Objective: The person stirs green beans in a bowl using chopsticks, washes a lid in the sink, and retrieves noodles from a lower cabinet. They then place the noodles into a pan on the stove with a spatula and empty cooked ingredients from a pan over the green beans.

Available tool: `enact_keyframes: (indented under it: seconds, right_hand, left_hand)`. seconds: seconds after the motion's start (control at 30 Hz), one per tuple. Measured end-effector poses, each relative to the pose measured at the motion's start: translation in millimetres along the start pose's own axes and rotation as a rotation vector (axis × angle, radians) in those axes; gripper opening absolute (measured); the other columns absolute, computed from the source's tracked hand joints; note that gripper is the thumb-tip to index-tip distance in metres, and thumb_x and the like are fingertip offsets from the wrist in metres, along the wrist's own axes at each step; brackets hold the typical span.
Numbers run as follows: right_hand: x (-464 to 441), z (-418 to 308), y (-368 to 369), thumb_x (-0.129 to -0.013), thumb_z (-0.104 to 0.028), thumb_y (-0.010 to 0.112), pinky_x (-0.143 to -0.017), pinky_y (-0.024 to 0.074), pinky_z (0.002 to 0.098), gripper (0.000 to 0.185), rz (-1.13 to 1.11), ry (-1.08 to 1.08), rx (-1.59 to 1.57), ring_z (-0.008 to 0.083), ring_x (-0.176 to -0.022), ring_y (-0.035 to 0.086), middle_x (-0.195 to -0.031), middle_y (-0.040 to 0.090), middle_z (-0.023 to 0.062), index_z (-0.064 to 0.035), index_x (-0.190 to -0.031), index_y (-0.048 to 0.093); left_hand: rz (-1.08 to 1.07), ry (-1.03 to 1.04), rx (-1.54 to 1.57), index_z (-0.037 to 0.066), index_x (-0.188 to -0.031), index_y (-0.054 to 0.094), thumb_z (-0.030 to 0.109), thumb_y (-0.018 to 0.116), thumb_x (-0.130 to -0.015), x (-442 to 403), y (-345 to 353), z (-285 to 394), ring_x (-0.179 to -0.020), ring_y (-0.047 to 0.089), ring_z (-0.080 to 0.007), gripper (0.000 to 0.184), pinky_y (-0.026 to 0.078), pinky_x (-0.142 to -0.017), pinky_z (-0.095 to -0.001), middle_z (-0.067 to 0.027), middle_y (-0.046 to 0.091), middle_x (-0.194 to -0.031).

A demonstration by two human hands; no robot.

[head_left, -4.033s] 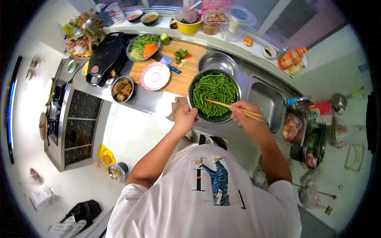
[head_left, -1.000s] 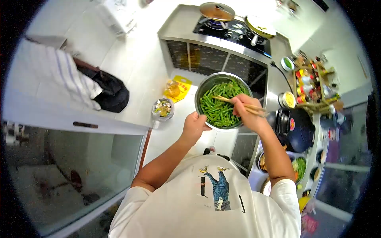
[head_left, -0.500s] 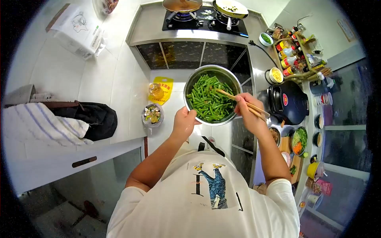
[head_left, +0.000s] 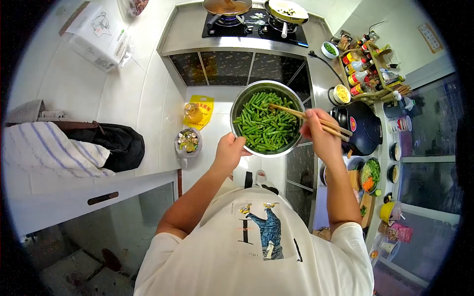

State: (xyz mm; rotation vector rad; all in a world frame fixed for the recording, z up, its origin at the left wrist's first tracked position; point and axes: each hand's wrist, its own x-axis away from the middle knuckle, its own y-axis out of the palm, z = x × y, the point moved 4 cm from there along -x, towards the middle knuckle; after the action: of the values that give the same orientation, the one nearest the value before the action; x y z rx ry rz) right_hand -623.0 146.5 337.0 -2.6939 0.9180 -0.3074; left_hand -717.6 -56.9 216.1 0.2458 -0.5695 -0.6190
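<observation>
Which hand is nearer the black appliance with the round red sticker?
Right. The right hand, holding chopsticks, is just left of the black appliance in view; the left hand, farther off, grips the bowl.

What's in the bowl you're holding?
Green beans, cut into pieces and heaped in the bowl. The chopsticks reach in too. The beans cover most of the bottom, so I can't see what's under them.

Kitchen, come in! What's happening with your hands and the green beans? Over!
Left hand gripping the metal bowl by its edge. Right hand holding chopsticks, tips among the green beans. Nothing visible blocking the bowl. Over.
</observation>
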Motion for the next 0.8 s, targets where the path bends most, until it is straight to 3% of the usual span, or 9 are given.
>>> enact_keyframes:
  seconds: [0.07, 0.2, 0.33, 0.4, 0.43, 0.53, 0.73, 0.8]
  right_hand:
    - [-11, 17, 13, -0.095, -0.022, 0.049, -0.053, 0.0448, 0.0252, 0.023, -0.060, -0.111, 0.103, 0.0098, -0.057, 0.055, -0.065, 0.061, 0.0040, -0.0034, -0.091, 0.063]
    - [13, 13, 22, -0.095, -0.022, 0.050, -0.055, 0.0461, 0.0274, 0.024, -0.284, -0.104, 0.213, 0.0136, -0.059, 0.059, -0.067, 0.063, 0.0072, -0.0015, -0.093, 0.062]
    - [16, 1, -5, -0.095, -0.022, 0.051, -0.056, 0.0469, 0.0277, 0.024, -0.303, -0.111, 0.231, 0.0152, -0.059, 0.060, -0.066, 0.062, 0.0080, -0.0014, -0.094, 0.063]
    - [2, 6, -5, -0.095, -0.022, 0.051, -0.057, 0.0474, 0.0281, 0.024, -0.207, -0.120, 0.323, 0.0155, -0.060, 0.061, -0.067, 0.063, 0.0087, -0.0016, -0.095, 0.063]
    - [-2, 18, 3, -0.095, -0.023, 0.052, -0.057, 0.0471, 0.0286, 0.024, -0.157, -0.157, 0.226, 0.0159, -0.059, 0.060, -0.068, 0.064, 0.0088, -0.0023, -0.095, 0.063]
    - [11, 17, 6, -0.093, -0.022, 0.054, -0.055, 0.0459, 0.0275, 0.022, -0.299, -0.142, 0.193, 0.0137, -0.058, 0.058, -0.067, 0.063, 0.0081, -0.0022, -0.094, 0.063]
    - [23, -1, -36, -0.094, -0.021, 0.055, -0.053, 0.0434, 0.0253, 0.021, -0.290, -0.042, 0.135, 0.0099, -0.057, 0.055, -0.065, 0.059, 0.0048, -0.0025, -0.092, 0.065]
    - [13, 5, -23, -0.094, -0.021, 0.055, -0.053, 0.0436, 0.0257, 0.021, -0.306, -0.128, 0.215, 0.0105, -0.057, 0.055, -0.065, 0.059, 0.0052, -0.0024, -0.091, 0.065]
  left_hand:
    - [-0.014, 0.029, 0.008, -0.008, -0.104, 0.056, 0.007, 0.043, -0.090, 1, 3, -1, -0.080, 0.068, -0.0206, 0.024, 0.059, -0.070, -0.0299, -0.0148, 0.066, -0.097]
    - [0.003, 0.003, 0.014, -0.008, -0.104, 0.056, 0.007, 0.043, -0.090, 3, 2, -9, -0.081, 0.068, -0.0209, 0.024, 0.059, -0.071, -0.0299, -0.0148, 0.066, -0.097]
    - [0.026, -0.024, -0.026, -0.005, -0.108, 0.055, 0.009, 0.045, -0.090, 6, 8, -17, -0.080, 0.068, -0.0211, 0.025, 0.058, -0.072, -0.0306, -0.0135, 0.066, -0.099]
    - [0.017, -0.028, -0.018, -0.004, -0.108, 0.056, 0.009, 0.045, -0.090, 7, 12, -17, -0.080, 0.068, -0.0208, 0.025, 0.058, -0.072, -0.0303, -0.0132, 0.067, -0.098]
    - [0.021, -0.045, -0.034, -0.004, -0.107, 0.056, 0.009, 0.045, -0.090, 8, 14, -15, -0.080, 0.068, -0.0208, 0.025, 0.058, -0.072, -0.0301, -0.0132, 0.067, -0.098]
    - [0.034, -0.013, -0.037, -0.005, -0.104, 0.056, 0.009, 0.044, -0.090, -1, 14, -14, -0.078, 0.068, -0.0195, 0.023, 0.058, -0.070, -0.0295, -0.0131, 0.066, -0.096]
    - [0.026, -0.015, -0.080, -0.004, -0.107, 0.055, 0.010, 0.044, -0.090, 1, 12, -17, -0.079, 0.068, -0.0209, 0.025, 0.057, -0.070, -0.0296, -0.0138, 0.067, -0.100]
    - [0.027, -0.022, -0.096, -0.003, -0.107, 0.056, 0.010, 0.044, -0.090, 0, 13, -18, -0.079, 0.068, -0.0206, 0.025, 0.057, -0.070, -0.0295, -0.0138, 0.067, -0.100]
